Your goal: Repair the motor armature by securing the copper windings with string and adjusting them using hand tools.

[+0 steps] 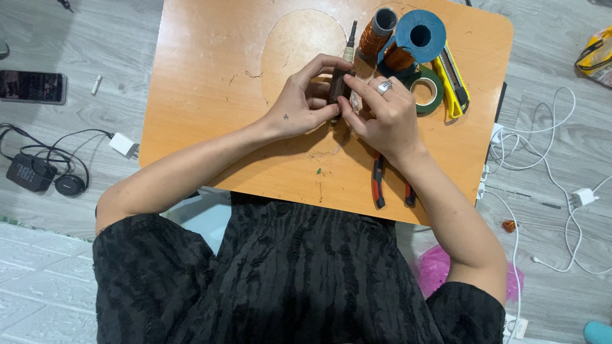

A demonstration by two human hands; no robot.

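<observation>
Both my hands meet over the middle of a small orange wooden table. My left hand and my right hand together grip a dark, slim cylindrical tool whose pale shaft and dark tip stick out toward the far edge. A ring sits on a finger of the right hand. Red-and-black handled pliers lie on the table under my right wrist, partly hidden by it.
At the far right of the table stand two spools of copper wire, one grey-cored and one blue, a roll of green tape and a yellow utility knife. On the floor lie a phone, white chargers with cables and a pink bag.
</observation>
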